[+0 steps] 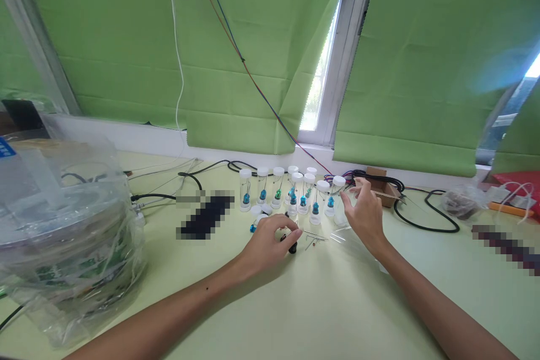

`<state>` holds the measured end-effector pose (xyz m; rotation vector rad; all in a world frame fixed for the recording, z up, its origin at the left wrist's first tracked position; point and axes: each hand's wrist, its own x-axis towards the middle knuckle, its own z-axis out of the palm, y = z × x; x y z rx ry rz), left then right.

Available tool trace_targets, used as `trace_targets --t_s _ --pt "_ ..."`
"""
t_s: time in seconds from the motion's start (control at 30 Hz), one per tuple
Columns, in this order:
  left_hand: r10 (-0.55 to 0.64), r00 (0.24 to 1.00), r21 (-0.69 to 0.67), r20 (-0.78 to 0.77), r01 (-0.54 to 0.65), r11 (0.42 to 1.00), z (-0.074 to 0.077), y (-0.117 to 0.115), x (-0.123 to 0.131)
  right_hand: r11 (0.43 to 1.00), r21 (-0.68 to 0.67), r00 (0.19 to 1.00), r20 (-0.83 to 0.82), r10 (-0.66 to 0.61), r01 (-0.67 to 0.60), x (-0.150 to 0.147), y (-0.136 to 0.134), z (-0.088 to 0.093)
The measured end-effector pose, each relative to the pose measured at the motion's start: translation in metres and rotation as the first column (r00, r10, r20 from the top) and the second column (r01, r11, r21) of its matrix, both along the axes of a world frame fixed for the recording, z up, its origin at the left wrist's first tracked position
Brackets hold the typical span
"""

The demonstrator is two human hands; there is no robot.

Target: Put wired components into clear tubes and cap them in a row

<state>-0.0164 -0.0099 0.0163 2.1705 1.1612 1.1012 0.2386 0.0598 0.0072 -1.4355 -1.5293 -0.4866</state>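
Several clear tubes with white caps (pixel 245 191) stand in a cluster on the pale table, with blue or green pieces inside. My left hand (pixel 270 242) is in front of them, fingers curled near a small black object (pixel 292 248); its grip is too small to make out. Just right of the tubes, my right hand (pixel 365 211) is raised with fingers bent and apart, close to the rightmost capped tube (pixel 338 194). Between the hands lie thin metal pieces (pixel 315 236) and clear thin strips (pixel 340 235). A blue piece (pixel 253 228) rests left of my left hand.
A large plastic-wrapped stack of reels (pixel 71 236) fills the left side. Black cables (pixel 434 229) and a small cardboard box (pixel 385 194) sit behind my right hand. Farther right are a plastic bag (pixel 464 201) and an orange object (pixel 510 209). Green blinds (pixel 253 107) hang behind the table.
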Motion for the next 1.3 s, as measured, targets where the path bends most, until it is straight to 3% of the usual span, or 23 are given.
trace_targets --t_s 0.27,0.5,0.67,0.8,0.9,1.03,1.3 --pt "0.057 0.994 -0.023 0.095 -0.055 0.998 0.003 0.002 -0.001 0.991 0.121 0.995 -0.074 0.069 -0.059 -0.005 -0.006 0.006" --pt "-0.021 0.992 -0.113 0.126 0.036 0.993 0.006 0.002 -0.001 0.957 0.271 0.989 -0.072 0.127 -0.103 -0.018 -0.017 0.012" --pt "-0.046 0.990 -0.135 0.133 0.064 0.989 0.006 0.002 -0.001 0.903 0.405 0.977 -0.085 0.194 -0.144 -0.029 -0.030 0.021" --pt "-0.071 0.989 -0.137 0.128 0.089 0.987 0.004 0.002 -0.001 0.809 0.496 0.940 0.048 0.337 -0.315 -0.040 -0.043 0.022" --pt "-0.082 0.989 -0.119 0.120 0.096 0.988 0.002 0.003 -0.001 0.742 0.432 0.853 0.163 0.495 -0.513 -0.049 -0.053 0.018" --pt "-0.128 0.986 -0.132 0.108 0.141 0.981 0.003 0.003 -0.002 0.689 0.279 0.743 0.261 0.616 -0.669 -0.059 -0.062 0.010" --pt "-0.150 0.983 -0.147 0.109 0.165 0.975 0.007 -0.001 0.000 0.701 0.158 0.716 0.221 0.662 -0.696 -0.063 -0.061 0.003"
